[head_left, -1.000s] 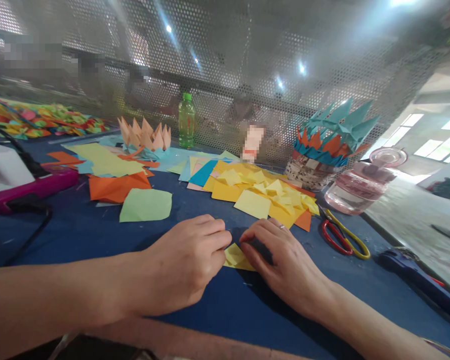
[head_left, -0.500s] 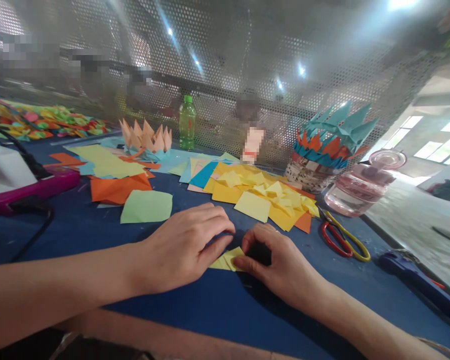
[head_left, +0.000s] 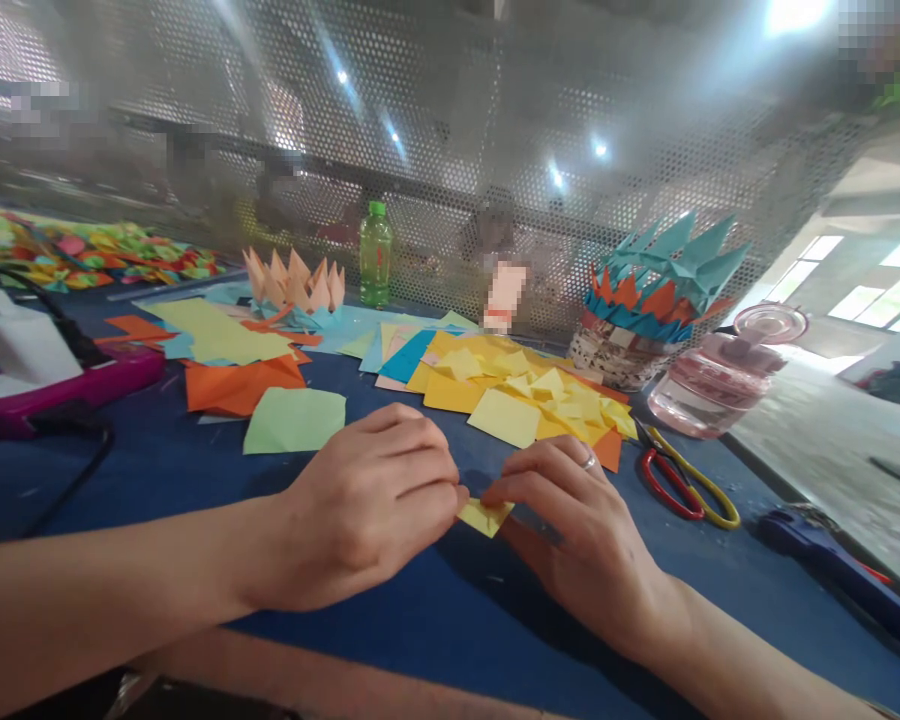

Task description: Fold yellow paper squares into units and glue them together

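Paper squares (head_left: 495, 395) on the bench (head_left: 157, 480), scissors (head_left: 675, 478) to their right — jar (head_left: 709, 395) behind those, bottle (head_left: 375, 255) behind the paper

Mount: one camera, worn on the person's head
Facing: forward and down
Nearest: left hand (head_left: 367, 505), right hand (head_left: 577, 540), close below
Reach: across the table (head_left: 120, 480) to the mesh screen (head_left: 540, 200)

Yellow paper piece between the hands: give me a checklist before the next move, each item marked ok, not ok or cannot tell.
1. Yellow paper piece held from both sides: ok.
2. Left hand fingertips touching its edge: ok.
3. Right hand fingers touching it: ok.
4. Folds in the piece: cannot tell, too small and partly hidden.
5. Red-and-yellow-handled scissors apart from both hands: ok.
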A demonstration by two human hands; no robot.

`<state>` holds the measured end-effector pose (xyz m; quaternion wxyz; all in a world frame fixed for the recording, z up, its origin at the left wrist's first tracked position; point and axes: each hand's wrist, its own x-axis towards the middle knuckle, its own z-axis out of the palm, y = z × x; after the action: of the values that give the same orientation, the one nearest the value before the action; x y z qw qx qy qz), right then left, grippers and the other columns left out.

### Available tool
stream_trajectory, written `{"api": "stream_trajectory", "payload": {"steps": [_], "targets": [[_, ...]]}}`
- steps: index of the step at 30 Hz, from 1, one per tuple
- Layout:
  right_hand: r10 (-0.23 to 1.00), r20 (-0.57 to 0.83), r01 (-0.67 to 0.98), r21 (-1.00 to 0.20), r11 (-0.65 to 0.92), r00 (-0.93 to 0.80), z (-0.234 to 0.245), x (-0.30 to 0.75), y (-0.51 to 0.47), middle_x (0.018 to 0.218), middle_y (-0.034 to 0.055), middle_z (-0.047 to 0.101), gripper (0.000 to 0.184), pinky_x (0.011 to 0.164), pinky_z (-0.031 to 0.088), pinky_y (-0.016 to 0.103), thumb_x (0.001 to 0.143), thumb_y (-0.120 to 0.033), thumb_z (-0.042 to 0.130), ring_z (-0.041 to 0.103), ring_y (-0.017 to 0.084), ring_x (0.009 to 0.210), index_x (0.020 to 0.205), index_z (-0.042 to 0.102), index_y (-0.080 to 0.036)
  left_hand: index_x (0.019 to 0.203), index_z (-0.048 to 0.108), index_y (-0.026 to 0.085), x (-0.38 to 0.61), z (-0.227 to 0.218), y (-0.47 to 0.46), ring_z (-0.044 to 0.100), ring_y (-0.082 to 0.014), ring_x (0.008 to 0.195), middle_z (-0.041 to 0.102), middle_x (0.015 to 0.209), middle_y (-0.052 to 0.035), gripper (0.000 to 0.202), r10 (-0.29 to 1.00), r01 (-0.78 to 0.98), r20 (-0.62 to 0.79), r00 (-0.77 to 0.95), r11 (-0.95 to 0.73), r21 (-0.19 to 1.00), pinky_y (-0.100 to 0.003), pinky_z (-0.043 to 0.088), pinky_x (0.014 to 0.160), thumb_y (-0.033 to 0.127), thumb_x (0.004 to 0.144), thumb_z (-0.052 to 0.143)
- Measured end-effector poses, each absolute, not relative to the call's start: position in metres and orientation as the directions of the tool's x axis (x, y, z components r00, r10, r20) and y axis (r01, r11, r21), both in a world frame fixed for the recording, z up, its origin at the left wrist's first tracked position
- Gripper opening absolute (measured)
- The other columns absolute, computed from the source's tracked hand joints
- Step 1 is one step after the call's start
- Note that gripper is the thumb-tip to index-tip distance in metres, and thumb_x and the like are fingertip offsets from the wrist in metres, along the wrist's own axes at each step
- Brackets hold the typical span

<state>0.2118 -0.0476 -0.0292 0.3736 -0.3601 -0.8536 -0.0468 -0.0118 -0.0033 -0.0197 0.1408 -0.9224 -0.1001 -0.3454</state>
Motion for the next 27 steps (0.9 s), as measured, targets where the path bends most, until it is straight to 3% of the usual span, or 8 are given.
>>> {"api": "stream_trajectory", "payload": {"steps": [4,8,12,16,18,27], "targets": [[0.488,0.718,0.647,-0.070,0.760,-0.496,-0.027,0.212,-0.050,0.083,0.0028,0.066,0.014,0.073,0.039,0.033,0.089,-0.009,0.062,0.054,0.017,0.079,0.079,0.065,-0.019,0.089,0.066,0.011,-0.014,-0.024,-0.008,0.058,-0.0196,0.088,0.071,0.089,-0.0044,0.006,-0.060,0.222,0.647,0.760,-0.912,-0.345,-0.040,0.044,0.089,0.007,0.088,0.062],[0.442,0.737,0.641,-0.016,0.768,-0.511,-0.026,0.211,-0.052,0.080,0.0027,0.067,0.018,0.073,0.038,0.033,0.089,-0.009,0.061,0.053,0.017,0.078,0.073,0.062,-0.017,0.090,0.066,0.013,-0.015,-0.028,-0.009,0.059,-0.0190,0.090,0.071,0.089,-0.0031,0.009,-0.071,0.209,0.646,0.760,-0.915,-0.345,-0.040,0.042,0.094,0.008,0.089,0.059],[0.485,0.721,0.634,-0.082,0.769,-0.495,-0.024,0.212,-0.052,0.082,0.0032,0.068,0.016,0.072,0.039,0.033,0.088,-0.007,0.058,0.054,0.017,0.078,0.080,0.065,-0.018,0.091,0.063,0.013,-0.012,-0.024,-0.009,0.057,-0.0181,0.088,0.070,0.088,-0.0040,0.011,0.004,0.208,0.658,0.753,-0.950,-0.232,-0.038,0.042,0.089,0.005,0.088,0.057],[0.527,0.665,0.610,-0.133,0.781,-0.530,-0.023,0.213,-0.051,0.084,0.0028,0.068,0.014,0.073,0.039,0.035,0.087,-0.007,0.057,0.053,0.018,0.079,0.080,0.062,-0.018,0.079,0.057,0.015,-0.006,-0.019,-0.009,0.051,-0.0164,0.075,0.059,0.073,-0.0017,0.012,0.207,0.233,0.637,0.743,-0.971,0.045,-0.035,0.040,0.076,0.010,0.091,0.056],[0.545,0.655,0.604,-0.166,0.780,-0.523,-0.022,0.214,-0.051,0.082,0.0024,0.068,0.013,0.073,0.039,0.034,0.088,-0.007,0.057,0.053,0.017,0.078,0.080,0.061,-0.017,0.076,0.054,0.016,-0.005,-0.019,-0.009,0.048,-0.0154,0.070,0.055,0.070,-0.0005,0.017,0.270,0.246,0.620,0.737,-0.961,0.127,-0.033,0.038,0.073,0.013,0.092,0.055],[0.713,0.592,0.609,-0.422,0.671,-0.375,-0.026,0.215,-0.048,0.067,-0.0010,0.063,0.014,0.067,0.037,0.029,0.090,-0.018,0.060,0.052,0.015,0.067,0.076,0.062,-0.019,0.072,0.047,0.017,-0.009,-0.024,0.001,0.044,-0.0161,0.067,0.049,0.067,0.0014,0.031,0.375,0.361,0.531,0.760,-0.923,0.135,-0.032,0.030,0.069,0.028,0.101,0.046]]}}
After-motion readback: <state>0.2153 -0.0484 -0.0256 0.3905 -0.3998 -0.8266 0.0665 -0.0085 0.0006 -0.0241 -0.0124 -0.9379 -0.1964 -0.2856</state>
